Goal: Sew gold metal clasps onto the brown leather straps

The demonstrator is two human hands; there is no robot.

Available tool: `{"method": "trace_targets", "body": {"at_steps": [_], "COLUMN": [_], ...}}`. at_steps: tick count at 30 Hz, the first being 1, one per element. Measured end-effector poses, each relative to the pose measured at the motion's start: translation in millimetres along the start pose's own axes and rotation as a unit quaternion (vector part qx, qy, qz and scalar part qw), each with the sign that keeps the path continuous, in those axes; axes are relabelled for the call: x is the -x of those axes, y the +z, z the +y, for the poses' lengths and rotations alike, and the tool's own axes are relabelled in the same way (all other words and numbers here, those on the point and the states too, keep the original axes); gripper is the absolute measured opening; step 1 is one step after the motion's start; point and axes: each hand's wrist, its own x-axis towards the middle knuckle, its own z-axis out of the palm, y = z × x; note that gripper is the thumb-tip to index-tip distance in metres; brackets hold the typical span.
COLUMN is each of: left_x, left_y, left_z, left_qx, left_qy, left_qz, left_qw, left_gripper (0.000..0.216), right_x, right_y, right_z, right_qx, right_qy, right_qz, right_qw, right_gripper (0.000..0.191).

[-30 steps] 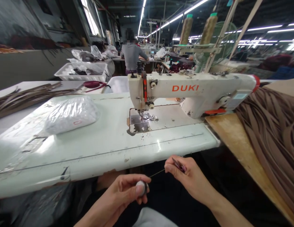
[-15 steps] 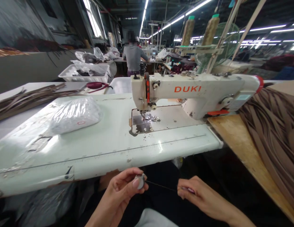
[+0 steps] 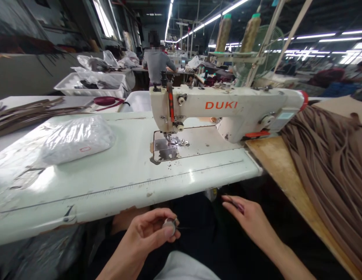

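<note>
My left hand pinches a round metal bobbin case between thumb and fingers, in front of the table's edge and above my lap. A short, faint thread trails from the case to the right. My right hand is closed on a slim tool with a pinkish handle, its kind hard to make out. That hand is below the table edge, right of the bobbin case and apart from it. Behind both hands stands a white sewing machine with a metal needle plate.
A clear plastic bag lies on the pale table. Brown fabric strips hang over a wooden board at right. Thread cones stand above the machine. A person works farther back, near a white bin.
My right hand has moved up and away from my left hand, and its fingers are straighter. The thread that stretched between my hands now shows only as a short length by the bobbin case.
</note>
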Motion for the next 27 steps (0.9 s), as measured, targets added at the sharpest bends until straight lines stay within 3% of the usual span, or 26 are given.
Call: {"method": "trace_targets", "body": {"at_steps": [3, 6, 11, 15, 17, 21, 24, 27], "left_x": [0, 1, 1, 2, 3, 6, 8, 12], "left_y": [4, 3, -4, -7, -8, -10, -11, -12], "left_z": [-4, -6, -10, -20, -22, -19, -16, -11], "left_qx": [-0.015, -0.029, -0.029, -0.022, -0.030, -0.015, 0.029, 0.102], "left_qy": [0.005, 0.010, -0.008, 0.007, 0.020, 0.032, -0.005, -0.052], "left_qz": [0.002, -0.002, -0.040, -0.084, -0.095, -0.106, -0.127, -0.119], "left_qw": [1.000, 1.000, 0.999, 0.996, 0.995, 0.994, 0.992, 0.986], "left_gripper": [0.027, 0.028, 0.026, 0.030, 0.033, 0.037, 0.041, 0.030], "right_x": [4, 4, -10, -24, -30, -32, -28, -28], "right_y": [29, 37, 23, 26, 32, 38, 36, 34], "right_z": [-68, -98, -100, -110, -111, -101, -92, -83], "right_qx": [-0.212, -0.266, -0.148, -0.084, -0.060, -0.041, -0.052, -0.046], "right_qy": [-0.038, -0.077, -0.170, -0.306, -0.338, -0.310, -0.283, -0.248], "right_qz": [-0.177, -0.250, -0.204, -0.222, -0.236, -0.225, -0.208, -0.152], "right_qw": [0.960, 0.928, 0.953, 0.922, 0.909, 0.923, 0.935, 0.955], "right_gripper": [0.040, 0.032, 0.022, 0.014, 0.014, 0.015, 0.016, 0.017]}}
